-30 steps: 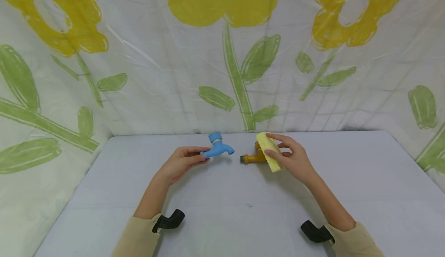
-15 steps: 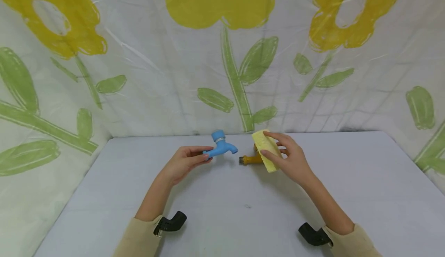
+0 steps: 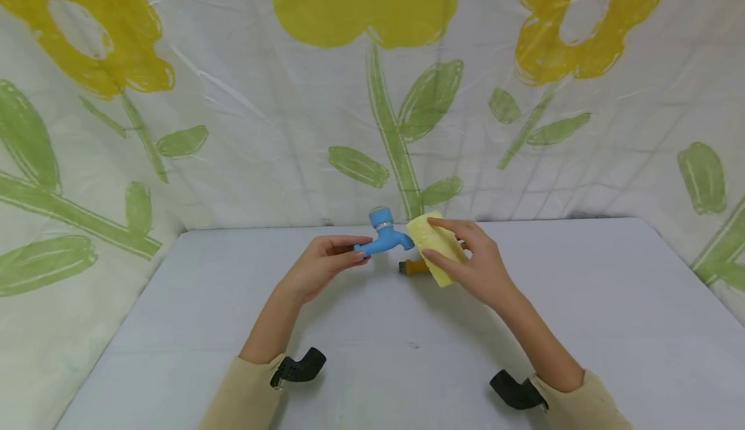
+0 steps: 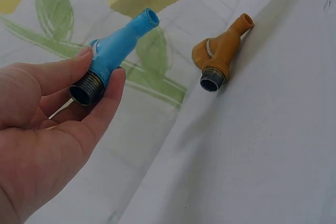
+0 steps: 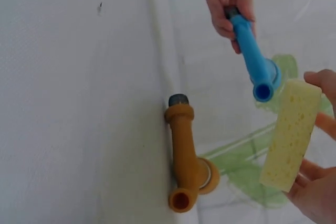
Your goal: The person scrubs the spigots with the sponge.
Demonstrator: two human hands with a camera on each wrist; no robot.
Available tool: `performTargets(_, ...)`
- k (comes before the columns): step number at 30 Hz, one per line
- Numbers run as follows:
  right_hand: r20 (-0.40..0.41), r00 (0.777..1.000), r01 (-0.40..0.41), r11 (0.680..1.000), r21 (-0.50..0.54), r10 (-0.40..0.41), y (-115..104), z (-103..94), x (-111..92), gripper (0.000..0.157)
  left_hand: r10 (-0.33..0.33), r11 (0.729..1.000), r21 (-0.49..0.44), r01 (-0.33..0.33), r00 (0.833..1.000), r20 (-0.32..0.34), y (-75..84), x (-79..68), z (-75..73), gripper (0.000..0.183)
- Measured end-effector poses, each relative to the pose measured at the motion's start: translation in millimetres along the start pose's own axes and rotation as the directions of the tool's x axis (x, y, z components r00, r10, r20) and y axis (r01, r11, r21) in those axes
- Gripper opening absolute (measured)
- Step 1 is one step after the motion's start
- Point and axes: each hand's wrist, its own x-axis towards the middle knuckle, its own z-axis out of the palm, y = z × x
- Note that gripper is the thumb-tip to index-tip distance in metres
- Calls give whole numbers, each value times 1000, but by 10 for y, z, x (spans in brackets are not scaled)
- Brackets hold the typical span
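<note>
My left hand [image 3: 328, 265] pinches a blue faucet [image 3: 384, 234] by its threaded inlet end, with the spout pointing right. The dark thread shows between thumb and fingers in the left wrist view. My right hand [image 3: 477, 262] grips a yellow sponge [image 3: 436, 249] between thumb and fingers, held up tilted. In the head view the sponge's edge is right beside the blue spout; whether they touch I cannot tell. An orange-yellow faucet [image 5: 184, 150] with a dark threaded end lies on the table below, mostly hidden behind the sponge in the head view.
The white-covered table [image 3: 372, 365] meets a pale curtain [image 3: 262, 158] printed with yellow flowers and green leaves at its back edge. Black wrist-camera mounts [image 3: 299, 365] stick out from both beige sleeves.
The left hand has brought the blue faucet to the right and a little up. The right hand has shifted the sponge left, so the two are closer and the orange-yellow faucet is more covered.
</note>
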Motion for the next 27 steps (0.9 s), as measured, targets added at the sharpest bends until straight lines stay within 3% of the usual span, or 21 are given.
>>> performTargets(5,-9,1000,6,1000,-19,-6,-85,32,20,51,5,1000,15,-5,1000,-9,37,36,62,38)
performTargets(14,-39,994,97,993,-67,-100,-148,65,20,49,26,1000,8,-25,999,-25,58,58,147,37)
performTargets(22,-115,984,121,981,-149,-139,-122,91,3,49,48,999,6,-48,998,-32,58,75,214,36)
performTargets(27,-83,981,158,973,-166,-174,-139,120,-22,50,41,999,-9,-41,999,-37,46,77,246,37)
